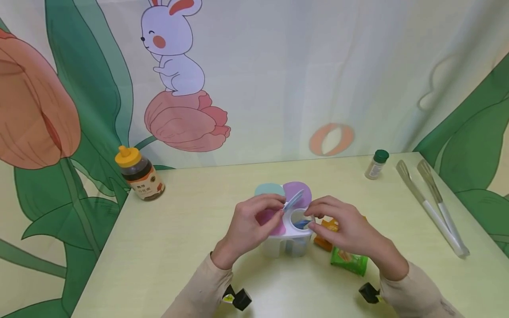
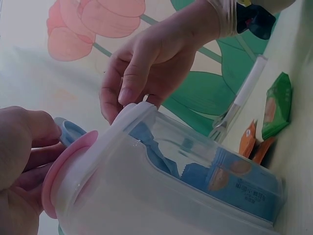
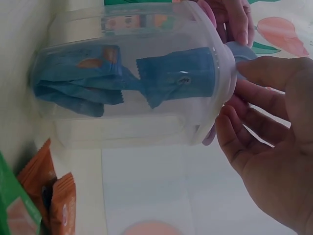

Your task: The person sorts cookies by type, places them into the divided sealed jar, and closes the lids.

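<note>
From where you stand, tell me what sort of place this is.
Probably a staged tabletop set rather than a real kitchen: a pale table backed by a cartoon rabbit curtain, with a honey bottle, a spice jar and tongs around a lidded container of snack packets.

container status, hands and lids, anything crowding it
Left hand pinches the raised blue lid. Right hand fingers rest on the container rim. Blue packets in the open compartment. Orange packets and green packet lie alongside.
</note>
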{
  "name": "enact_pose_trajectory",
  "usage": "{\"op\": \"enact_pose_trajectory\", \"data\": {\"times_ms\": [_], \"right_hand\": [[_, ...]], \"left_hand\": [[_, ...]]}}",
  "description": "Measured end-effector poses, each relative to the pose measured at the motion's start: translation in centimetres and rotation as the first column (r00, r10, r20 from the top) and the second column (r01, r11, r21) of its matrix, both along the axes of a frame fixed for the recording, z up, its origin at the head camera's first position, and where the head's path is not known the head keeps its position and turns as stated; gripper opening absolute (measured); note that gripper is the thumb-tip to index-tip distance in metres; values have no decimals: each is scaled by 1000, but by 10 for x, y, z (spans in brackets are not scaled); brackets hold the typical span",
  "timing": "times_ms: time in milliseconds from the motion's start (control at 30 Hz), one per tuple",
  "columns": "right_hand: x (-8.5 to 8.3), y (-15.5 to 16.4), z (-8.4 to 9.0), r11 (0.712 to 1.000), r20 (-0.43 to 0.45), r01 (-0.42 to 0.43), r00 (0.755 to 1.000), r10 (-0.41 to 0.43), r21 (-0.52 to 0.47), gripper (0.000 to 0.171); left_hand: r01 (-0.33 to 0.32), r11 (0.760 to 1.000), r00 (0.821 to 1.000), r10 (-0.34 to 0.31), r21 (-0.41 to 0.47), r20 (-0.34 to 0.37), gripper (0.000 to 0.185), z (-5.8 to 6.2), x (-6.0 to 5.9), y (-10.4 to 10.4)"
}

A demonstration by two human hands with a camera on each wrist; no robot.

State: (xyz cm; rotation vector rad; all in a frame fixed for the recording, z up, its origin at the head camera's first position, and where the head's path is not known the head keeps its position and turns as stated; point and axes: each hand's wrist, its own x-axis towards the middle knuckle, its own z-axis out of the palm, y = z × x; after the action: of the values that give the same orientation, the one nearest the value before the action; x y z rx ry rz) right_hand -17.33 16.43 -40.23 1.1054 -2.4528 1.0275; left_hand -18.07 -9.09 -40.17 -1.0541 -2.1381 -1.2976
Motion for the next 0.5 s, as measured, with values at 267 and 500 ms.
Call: {"op": "enact_pose_trajectory", "data": {"times_ms": [267, 500], "right_hand": [[1, 12, -14, 996, 68, 59, 996, -55, -60, 38], [4, 13, -22, 992, 153, 79, 986, -64, -97, 46]], "left_hand": [[41, 999, 999, -42, -30, -11, 16, 0, 1, 3], [40, 998, 999, -41, -43, -18, 21, -1, 1, 2]]}}
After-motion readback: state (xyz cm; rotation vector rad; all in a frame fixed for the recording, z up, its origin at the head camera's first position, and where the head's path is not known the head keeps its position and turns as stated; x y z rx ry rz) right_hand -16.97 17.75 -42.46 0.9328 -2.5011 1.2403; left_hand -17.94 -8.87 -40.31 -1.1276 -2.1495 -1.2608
